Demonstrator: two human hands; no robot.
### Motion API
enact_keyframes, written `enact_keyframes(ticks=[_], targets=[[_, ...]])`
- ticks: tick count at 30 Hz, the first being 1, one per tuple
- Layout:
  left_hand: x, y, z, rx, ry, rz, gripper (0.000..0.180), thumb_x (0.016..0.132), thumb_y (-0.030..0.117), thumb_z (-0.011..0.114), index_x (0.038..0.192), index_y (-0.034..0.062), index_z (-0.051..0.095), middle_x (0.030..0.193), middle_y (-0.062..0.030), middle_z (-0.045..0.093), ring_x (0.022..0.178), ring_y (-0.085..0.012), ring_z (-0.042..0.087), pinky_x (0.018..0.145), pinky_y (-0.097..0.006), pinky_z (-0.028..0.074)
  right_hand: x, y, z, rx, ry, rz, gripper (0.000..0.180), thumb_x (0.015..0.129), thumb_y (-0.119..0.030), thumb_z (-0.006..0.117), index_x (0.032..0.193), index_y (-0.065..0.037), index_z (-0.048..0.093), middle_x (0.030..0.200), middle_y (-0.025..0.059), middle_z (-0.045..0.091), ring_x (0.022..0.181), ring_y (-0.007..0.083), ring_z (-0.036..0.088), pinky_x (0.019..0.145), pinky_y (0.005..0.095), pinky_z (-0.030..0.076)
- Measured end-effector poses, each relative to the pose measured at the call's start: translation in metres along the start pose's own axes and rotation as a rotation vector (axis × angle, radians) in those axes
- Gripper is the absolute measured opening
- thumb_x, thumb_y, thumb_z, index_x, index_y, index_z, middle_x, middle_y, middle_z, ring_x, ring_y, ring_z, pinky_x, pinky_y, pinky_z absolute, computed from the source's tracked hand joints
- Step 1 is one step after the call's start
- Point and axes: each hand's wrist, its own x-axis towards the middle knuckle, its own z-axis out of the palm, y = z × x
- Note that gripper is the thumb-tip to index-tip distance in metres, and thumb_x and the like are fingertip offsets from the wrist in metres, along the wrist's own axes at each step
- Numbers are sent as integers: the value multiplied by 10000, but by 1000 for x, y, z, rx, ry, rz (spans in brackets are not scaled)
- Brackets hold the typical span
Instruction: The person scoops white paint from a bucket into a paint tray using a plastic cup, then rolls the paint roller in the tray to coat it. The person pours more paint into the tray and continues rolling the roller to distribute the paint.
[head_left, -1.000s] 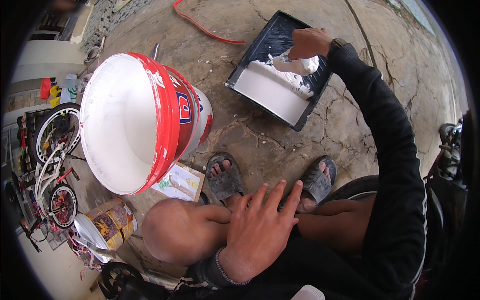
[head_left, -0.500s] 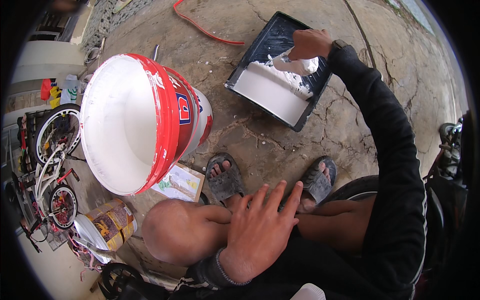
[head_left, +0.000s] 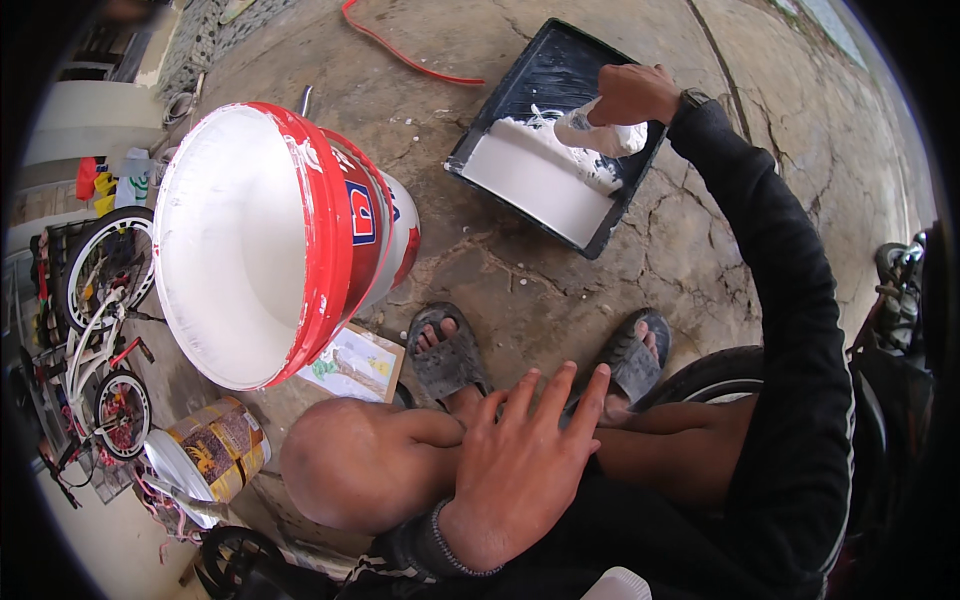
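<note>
My right hand (head_left: 637,95) is closed on a pale, see-through plastic cup (head_left: 603,137) smeared with white paint. The cup is tilted over the black paint tray (head_left: 557,60), above where its ribbed slope meets the paint; the fingers partly cover it. White paint (head_left: 540,185) fills the tray's near end, and streaks of it lie on the ribs. My left hand (head_left: 525,465) rests palm down across my legs, fingers spread, with nothing in it. Left of the tray stands a large red and white paint bucket (head_left: 335,250), its inside coated white.
A picture board (head_left: 352,365) lies beside the bucket's base. My sandalled feet (head_left: 447,350) stand between bucket and tray on cracked concrete. A red strip (head_left: 405,55) lies beyond. At the left are a smaller tub (head_left: 215,450) and a white bicycle (head_left: 95,325); a tyre (head_left: 705,378) is near my right leg.
My right hand has shifted slightly right and nearer with the cup over the tray. More of the streaked paint on the ribs shows. My left hand stays on my legs.
</note>
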Motion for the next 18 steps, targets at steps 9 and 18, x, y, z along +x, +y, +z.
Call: enact_keyframes(ticks=[9,18], targets=[[-2,3,3,27,16,5,664,947,298,715,1548,157,472,1436,-132,590,1287,-340,581,1041,-470,467,-4,-3,-3,6,-45,16,389,715,-413,738,945,-109,814,959,118,770,966,323,730,802,462,472],[-5,4,6,32,35,3,659,940,287,720,1537,145,482,1435,-131,593,1284,-342,584,1022,-470,477,-5,-8,-5,-7,-67,24,405,723,-411,735,999,-124,810,1011,98,779,1038,319,727,855,490,471]])
